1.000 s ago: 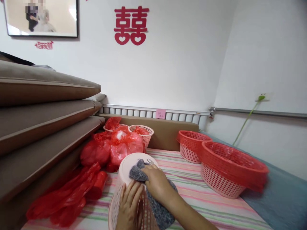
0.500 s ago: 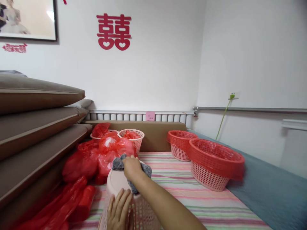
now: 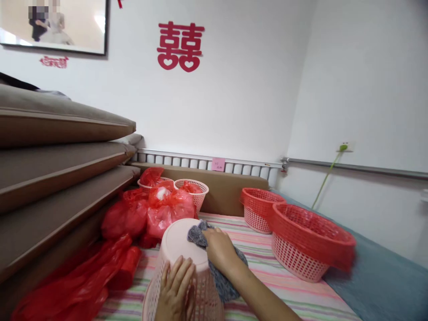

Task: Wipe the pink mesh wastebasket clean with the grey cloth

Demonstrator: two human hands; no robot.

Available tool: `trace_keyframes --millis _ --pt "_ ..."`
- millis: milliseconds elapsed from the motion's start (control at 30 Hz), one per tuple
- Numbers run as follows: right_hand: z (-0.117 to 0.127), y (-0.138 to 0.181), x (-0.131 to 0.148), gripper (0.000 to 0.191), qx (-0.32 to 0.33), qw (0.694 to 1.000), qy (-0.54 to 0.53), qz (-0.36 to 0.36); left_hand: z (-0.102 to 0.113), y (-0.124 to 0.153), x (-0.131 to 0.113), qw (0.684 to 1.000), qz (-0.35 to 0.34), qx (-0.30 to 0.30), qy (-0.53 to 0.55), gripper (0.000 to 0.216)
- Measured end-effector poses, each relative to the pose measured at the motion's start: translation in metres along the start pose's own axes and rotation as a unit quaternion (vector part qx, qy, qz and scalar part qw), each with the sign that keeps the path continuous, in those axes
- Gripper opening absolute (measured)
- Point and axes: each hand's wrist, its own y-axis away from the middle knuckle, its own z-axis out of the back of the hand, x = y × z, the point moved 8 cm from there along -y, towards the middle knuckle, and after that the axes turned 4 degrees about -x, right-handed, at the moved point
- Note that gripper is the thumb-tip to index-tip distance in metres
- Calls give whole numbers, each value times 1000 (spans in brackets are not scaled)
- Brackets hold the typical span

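A pink plastic basket (image 3: 177, 236) stands upside down in front of me, its solid round base facing up and its sides full of holes. My left hand (image 3: 175, 285) lies against the near side with the fingers stretched over the base's edge. In my right hand (image 3: 219, 249) is a grey cloth (image 3: 224, 278), gripped at the right rim of the base. Part of the cloth rests on the base and the rest hangs down the basket's right side. The thumb of my right hand is mostly hidden.
Full red plastic bags (image 3: 170, 211) sit beyond the basket, and loose red bags (image 3: 80, 281) lie at left. Two bag-lined pink baskets (image 3: 297, 254) stand at right, two smaller ones (image 3: 197, 196) at the back. Stacked cushions (image 3: 60, 167) rise on the left. A striped sheet (image 3: 267, 276) lies underneath.
My right hand has moved with the cloth from the far side of the base to its right edge, baring more of the base. My left hand stays on the basket. The view has shifted slightly.
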Motion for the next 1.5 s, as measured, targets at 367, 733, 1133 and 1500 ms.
trace_keyframes --millis 367,733,1133,1500 --pt "-4 -4 59 54 32 983 -125 131 5 -4 1 992 107 17 58 45" --pt "-31 -81 53 40 35 999 -7 36 -12 2 1 987 96 112 64 58" --pt "-41 -85 36 40 18 1000 10 -6 -54 174 47 899 362 175 174 77" --pt "-32 -76 68 45 26 997 -12 71 -75 241 62 885 314 314 139 104"
